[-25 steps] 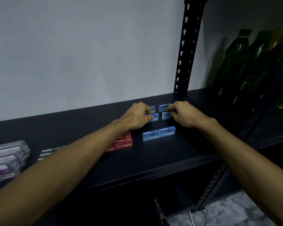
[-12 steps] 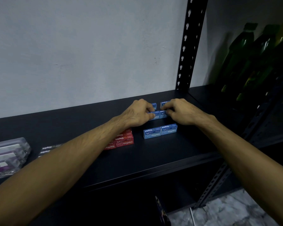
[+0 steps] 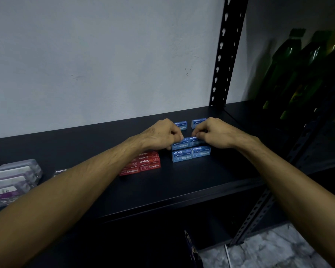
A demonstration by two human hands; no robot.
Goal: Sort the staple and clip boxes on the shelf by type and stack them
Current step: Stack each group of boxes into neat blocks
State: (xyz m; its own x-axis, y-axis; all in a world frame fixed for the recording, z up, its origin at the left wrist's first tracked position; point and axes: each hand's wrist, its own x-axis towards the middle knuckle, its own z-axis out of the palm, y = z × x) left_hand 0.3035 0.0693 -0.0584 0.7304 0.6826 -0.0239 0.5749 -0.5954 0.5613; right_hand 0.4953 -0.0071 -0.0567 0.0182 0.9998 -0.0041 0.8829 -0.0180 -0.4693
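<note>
- wall [image 3: 104,60]: pale grey plaster, bare, a few small dark specks right of centre
- shelf [image 3: 182,188]: matte black board running along the wall's foot
- post [image 3: 227,51]: black perforated steel upright, against the wall at the shelf's right rear corner
- second shelf bay right of the post, very dark
- brace [image 3: 253,215]: perforated, slanting below the shelf's right front
- floor [image 3: 263,252]: grey marbled tile, under the shelf, lower right
- light dim, bluish
</note>
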